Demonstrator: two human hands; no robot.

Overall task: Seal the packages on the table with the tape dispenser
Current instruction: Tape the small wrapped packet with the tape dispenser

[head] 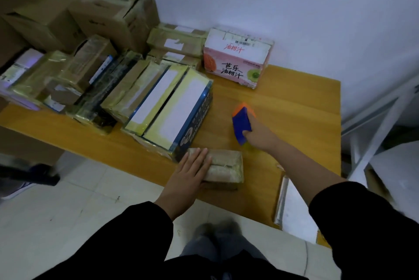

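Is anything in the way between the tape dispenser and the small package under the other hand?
Nothing visible: only bare table lies between dispenser and package. The left hand rests flat on the package's left end; its right part is uncovered.

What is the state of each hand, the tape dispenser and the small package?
small package: closed, lying flat near the table edge.
left hand: fingers straight, pressing on small package.
tape dispenser: held, apart from small package.
right hand: grips tape dispenser.
juice carton: closed, on table.
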